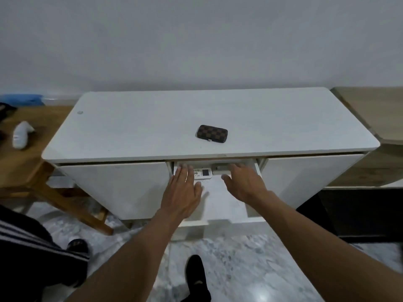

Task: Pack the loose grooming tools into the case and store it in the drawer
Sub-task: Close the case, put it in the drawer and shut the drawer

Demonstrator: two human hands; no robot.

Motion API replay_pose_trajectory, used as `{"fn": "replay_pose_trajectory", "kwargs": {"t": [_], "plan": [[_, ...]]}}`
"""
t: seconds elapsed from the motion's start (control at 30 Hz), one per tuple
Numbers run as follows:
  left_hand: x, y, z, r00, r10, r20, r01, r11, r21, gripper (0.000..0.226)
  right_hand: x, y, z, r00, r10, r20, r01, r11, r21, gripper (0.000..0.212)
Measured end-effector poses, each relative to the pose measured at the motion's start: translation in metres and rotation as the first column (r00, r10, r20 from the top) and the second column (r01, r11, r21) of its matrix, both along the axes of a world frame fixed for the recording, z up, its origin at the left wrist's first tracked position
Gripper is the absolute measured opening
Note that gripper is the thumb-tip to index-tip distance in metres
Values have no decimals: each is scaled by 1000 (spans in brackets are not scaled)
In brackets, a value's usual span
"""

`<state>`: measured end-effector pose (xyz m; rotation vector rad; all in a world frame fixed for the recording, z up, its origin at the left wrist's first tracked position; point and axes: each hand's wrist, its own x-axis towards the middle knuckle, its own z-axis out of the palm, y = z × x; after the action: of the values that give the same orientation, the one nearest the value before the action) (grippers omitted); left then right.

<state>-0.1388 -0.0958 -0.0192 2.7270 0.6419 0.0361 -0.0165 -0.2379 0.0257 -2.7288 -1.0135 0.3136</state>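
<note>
A brown checkered case [212, 133] lies closed on the white cabinet top [152, 127], right of centre and near the front edge. Below it the middle drawer [256, 217] is pulled out. My left hand [183, 192] reaches flat into the drawer's left side, fingers spread, holding nothing. My right hand [243, 182] hovers over the drawer's right side, fingers loosely apart and empty. A white remote control [204, 172] with a small screen lies at the back of the drawer between my hands. No loose grooming tools are visible.
A grey object [220, 167] sits at the drawer's back right. A wooden stool [32, 171] with a white item [20, 135] on it stands to the left, a wooden unit [370, 118] to the right. My feet [196, 277] are on the marble floor below.
</note>
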Motion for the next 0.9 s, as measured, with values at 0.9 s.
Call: {"fn": "replay_pose_trajectory", "kwargs": {"t": [0.9], "plan": [[117, 90, -35, 1000, 3, -30, 1, 989, 145, 61, 139, 128, -11, 988, 96, -121, -111, 986, -127, 63]]}}
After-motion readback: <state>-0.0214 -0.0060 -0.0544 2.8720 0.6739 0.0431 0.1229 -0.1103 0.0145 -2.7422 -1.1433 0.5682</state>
